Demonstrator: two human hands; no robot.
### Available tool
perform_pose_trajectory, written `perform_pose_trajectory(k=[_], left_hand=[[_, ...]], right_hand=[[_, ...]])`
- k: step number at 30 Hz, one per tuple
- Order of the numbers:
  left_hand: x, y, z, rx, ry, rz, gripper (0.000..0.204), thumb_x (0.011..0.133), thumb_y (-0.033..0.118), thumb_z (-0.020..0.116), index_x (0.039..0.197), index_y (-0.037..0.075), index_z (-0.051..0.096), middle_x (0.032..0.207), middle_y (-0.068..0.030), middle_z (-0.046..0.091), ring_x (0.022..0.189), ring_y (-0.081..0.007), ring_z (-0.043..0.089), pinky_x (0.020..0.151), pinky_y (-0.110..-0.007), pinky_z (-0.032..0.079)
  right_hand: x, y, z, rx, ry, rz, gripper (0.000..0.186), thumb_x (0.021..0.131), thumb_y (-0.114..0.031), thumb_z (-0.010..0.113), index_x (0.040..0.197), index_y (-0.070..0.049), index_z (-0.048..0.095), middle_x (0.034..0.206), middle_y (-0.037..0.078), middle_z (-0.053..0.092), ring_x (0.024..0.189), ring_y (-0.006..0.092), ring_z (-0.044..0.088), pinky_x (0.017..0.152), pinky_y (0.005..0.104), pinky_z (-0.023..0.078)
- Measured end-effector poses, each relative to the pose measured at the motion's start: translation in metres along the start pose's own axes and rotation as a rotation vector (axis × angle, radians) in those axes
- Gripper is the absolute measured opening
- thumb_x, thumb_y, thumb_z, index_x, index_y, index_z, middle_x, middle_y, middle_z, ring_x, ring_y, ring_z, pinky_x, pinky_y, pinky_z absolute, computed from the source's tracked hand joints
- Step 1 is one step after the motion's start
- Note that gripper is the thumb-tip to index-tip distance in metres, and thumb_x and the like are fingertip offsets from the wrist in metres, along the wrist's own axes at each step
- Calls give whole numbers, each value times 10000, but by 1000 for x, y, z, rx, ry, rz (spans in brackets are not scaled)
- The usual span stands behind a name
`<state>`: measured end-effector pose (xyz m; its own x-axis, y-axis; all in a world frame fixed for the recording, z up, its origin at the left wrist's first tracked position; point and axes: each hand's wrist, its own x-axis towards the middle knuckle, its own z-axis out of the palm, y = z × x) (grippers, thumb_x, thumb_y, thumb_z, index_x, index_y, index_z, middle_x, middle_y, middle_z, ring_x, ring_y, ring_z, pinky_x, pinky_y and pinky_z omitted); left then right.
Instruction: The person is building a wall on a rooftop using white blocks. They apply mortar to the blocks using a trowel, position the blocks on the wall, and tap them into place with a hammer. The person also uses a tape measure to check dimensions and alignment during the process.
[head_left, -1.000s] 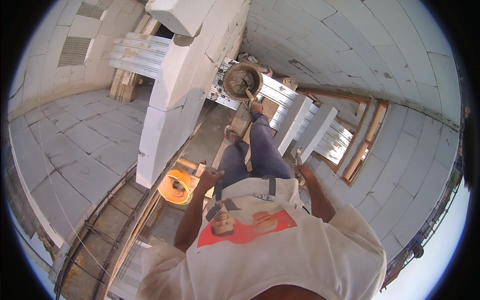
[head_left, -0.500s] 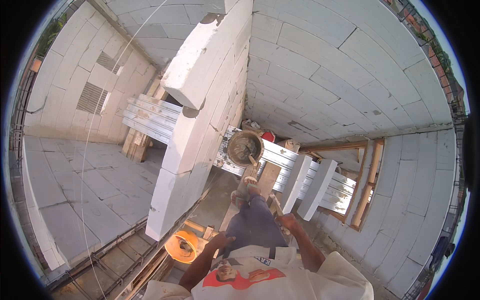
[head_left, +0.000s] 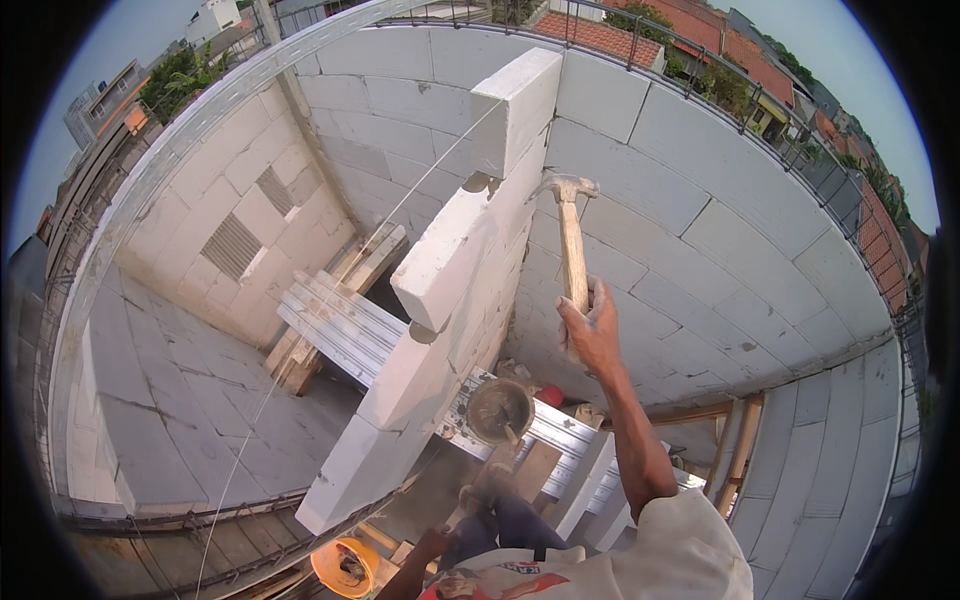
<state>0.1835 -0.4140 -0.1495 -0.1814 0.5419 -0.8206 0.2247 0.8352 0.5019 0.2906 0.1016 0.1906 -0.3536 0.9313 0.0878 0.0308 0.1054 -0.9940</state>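
A claw hammer [head_left: 572, 240] with a pale wooden handle is upright in my right hand [head_left: 592, 335], which grips the lower end of the handle. My right arm reaches forward, and the metal head is just right of the white block wall [head_left: 480, 240]; I cannot tell whether they touch. On top of that wall sits a loose-ended light block [head_left: 440, 260], with grey mortar at its ends, and a taller block [head_left: 515, 110] beyond it. My left hand [head_left: 437, 542] is low by my thigh, its fingers too hidden to read.
A round mortar tub [head_left: 500, 412] with a tool in it rests on ribbed metal decking [head_left: 570, 450] ahead of my legs. An orange bucket [head_left: 345, 567] stands at lower left. A thin string [head_left: 245, 445] runs along the wall's left side. Higher block walls [head_left: 700, 220] enclose the right.
My right hand has risen from beside my thigh, bringing the hammer up and forward to the wall. The view has tilted upward, showing rooftops. My left hand stays low.
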Motion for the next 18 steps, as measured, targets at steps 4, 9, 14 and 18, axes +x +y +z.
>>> perform_pose_trajectory(k=[4, 9, 14, 18], left_hand=[[-2, -8, 8, -79, 56, 18, 704, 890, 505, 726, 1270, -87, 687, 1241, -302, 715, 1228, -401, 682, 1019, -431, 535], [-1, -28, 26, -125, 237, -34, 503, 887, 437, 708, 1026, -45, 734, 957, -271, 735, 939, -372, 731, 835, -468, 541], [-32, -28, 44, -289, 342, -77, 428, 880, 389, 703, 812, -31, 667, 791, -226, 678, 772, -350, 682, 731, -499, 502], [-20, -49, 66, -238, 389, -26, 415, 879, 377, 715, 810, -31, 688, 859, -242, 701, 825, -360, 703, 760, -500, 515]], right_hand=[[109, -75, 22, -43, 3, -198, 499, 958, -174, 758, 1263, 116, 491, 815, 85, 606, 520, 124, 593, 408, 287, 482], [206, -144, 23, -84, -50, -189, 493, 931, -160, 768, 1215, 151, 512, 829, 152, 649, 533, 145, 620, 425, 305, 495], [149, -111, 40, -16, -12, -323, 559, 949, -188, 774, 1309, 142, 503, 807, 87, 633, 526, 114, 588, 423, 283, 485], [27, -40, 48, 0, 6, -219, 618, 968, -147, 734, 1452, 117, 452, 806, 69, 611, 513, 108, 583, 401, 274, 469]])
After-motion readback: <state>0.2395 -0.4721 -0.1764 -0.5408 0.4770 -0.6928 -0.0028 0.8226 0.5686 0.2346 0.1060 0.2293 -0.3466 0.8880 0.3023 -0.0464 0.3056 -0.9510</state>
